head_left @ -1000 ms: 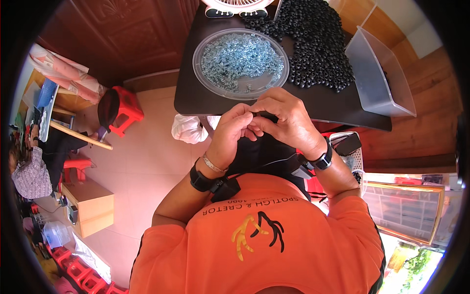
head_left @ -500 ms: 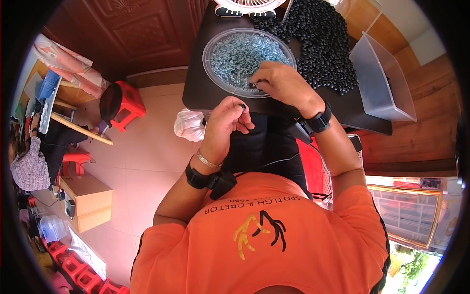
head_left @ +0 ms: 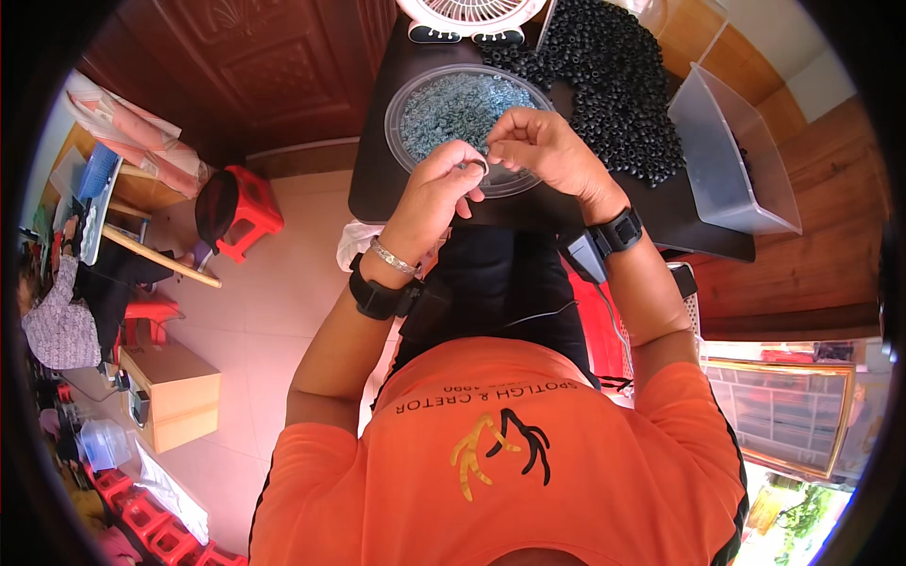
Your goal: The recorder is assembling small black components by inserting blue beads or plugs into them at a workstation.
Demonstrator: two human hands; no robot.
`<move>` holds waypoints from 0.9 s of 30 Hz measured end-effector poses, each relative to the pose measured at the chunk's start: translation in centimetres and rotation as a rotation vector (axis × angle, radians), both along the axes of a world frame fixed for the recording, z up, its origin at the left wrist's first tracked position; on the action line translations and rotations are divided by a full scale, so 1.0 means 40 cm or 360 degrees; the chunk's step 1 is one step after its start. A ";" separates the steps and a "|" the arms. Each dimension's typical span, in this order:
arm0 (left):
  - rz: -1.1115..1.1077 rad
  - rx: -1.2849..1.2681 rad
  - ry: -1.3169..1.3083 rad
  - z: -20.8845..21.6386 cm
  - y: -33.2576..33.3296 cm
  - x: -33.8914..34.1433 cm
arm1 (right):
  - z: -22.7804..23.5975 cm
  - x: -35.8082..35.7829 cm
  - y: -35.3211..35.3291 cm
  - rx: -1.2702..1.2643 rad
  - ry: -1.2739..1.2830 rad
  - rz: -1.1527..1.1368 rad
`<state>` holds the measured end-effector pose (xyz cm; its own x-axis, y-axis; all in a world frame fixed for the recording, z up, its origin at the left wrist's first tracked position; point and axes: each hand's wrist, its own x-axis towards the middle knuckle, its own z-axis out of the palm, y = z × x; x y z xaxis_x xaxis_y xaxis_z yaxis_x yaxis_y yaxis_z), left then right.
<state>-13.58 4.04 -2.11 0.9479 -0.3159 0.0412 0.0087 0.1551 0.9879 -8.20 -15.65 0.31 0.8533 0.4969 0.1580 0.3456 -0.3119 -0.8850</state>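
Between the thumb and fingers of my left hand (head_left: pixel 432 193) is a small black ring-shaped piece (head_left: pixel 481 165). My right hand (head_left: pixel 557 156) is closed in a pinch close beside it; what its fingertips hold is too small to make out. Both hands are over the near edge of a round clear tray (head_left: pixel 393 127). Inside the tray lies a heap of small, clear bluish pieces (head_left: pixel 444 111). To the right of the tray, many small black ring-shaped pieces (head_left: pixel 623 94) are spread over the dark table (head_left: pixel 376 184).
A white fan (head_left: pixel 472 11) stands at the table's far edge. On the right is a clear plastic bin (head_left: pixel 731 151). A red stool (head_left: pixel 250 212) and a cardboard box (head_left: pixel 184 396) are on the floor to the left. Farther left sits another person (head_left: pixel 61 321).
My left hand has moved up and right with the black ring-shaped piece. My right hand has lifted slightly from the tray's pieces, and the two hands are now fingertip to fingertip.
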 end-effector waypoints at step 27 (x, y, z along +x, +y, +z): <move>-0.0341 -0.0687 0.0233 -0.037 0.049 0.128 | 0.005 0.057 0.009 0.0283 0.0175 -0.0026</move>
